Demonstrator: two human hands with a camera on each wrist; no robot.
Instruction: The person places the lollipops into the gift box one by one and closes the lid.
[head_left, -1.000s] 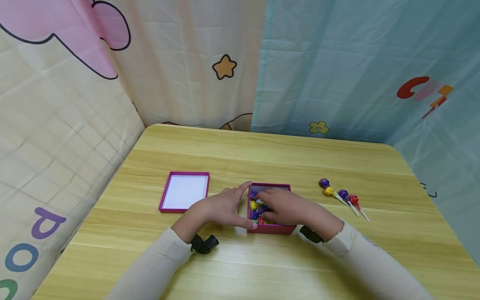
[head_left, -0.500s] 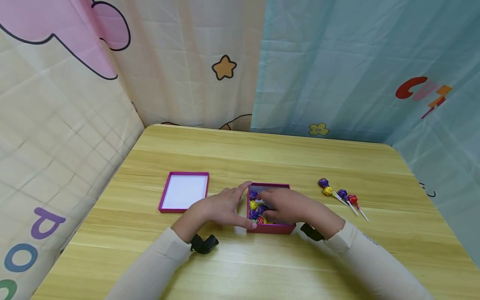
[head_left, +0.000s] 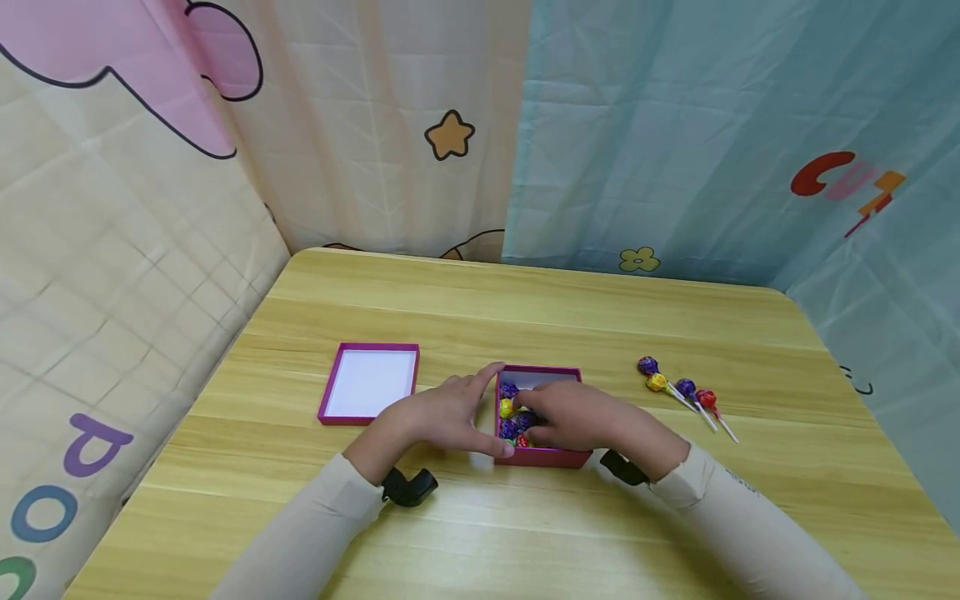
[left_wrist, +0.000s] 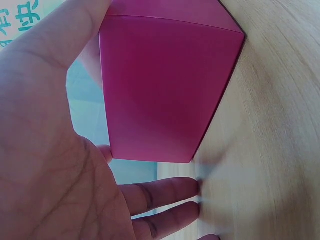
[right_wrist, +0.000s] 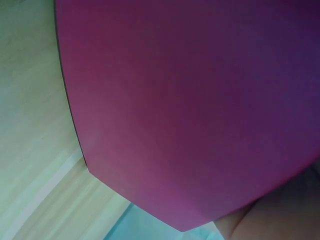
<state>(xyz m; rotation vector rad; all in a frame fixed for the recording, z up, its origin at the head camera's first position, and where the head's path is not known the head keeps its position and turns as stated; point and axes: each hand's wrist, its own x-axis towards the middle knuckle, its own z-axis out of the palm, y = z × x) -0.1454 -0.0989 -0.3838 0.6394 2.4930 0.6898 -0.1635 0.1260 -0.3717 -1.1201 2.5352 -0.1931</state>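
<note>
Here we are at the counter (head_left: 510, 533), box as the hub of the clock, twelve straight away from the person. Closest to us, two pale sleeves, the left (head_left: 300, 533) coming in from seven o'clock, the right (head_left: 750, 525) from five, a black wrist device (head_left: 408, 488) just ahead of the left cuff.

Then the hands! The left hand (head_left: 442, 417) sits at nine o'clock, thumb and forefinger spread wide and straight, the tips touching the box's two left corners; the other fingers stretch out beyond the far corner. The right hand (head_left: 577, 412) dips in over the rim from four o'clock, fingers bent down among the sweets; whether it has hold of one, I can't tell from here, the tips are hidden.

And the magenta box (head_left: 543, 459) itself, flat on the counter: a red sweet (head_left: 522, 442) at seven, a purple one (head_left: 508, 429) at eight, a yellow one (head_left: 507, 408) at nine.

Out at two to three, four loose lollipops (head_left: 686, 387), purple, yellow, purple and red, sticks towards four. Over at ten, a shallow lid (head_left: 371, 383), white inside facing up. Farthest back, a cream curtain (head_left: 375, 125) with an orange star (head_left: 450, 135) at eleven, a blue one at one.
</note>
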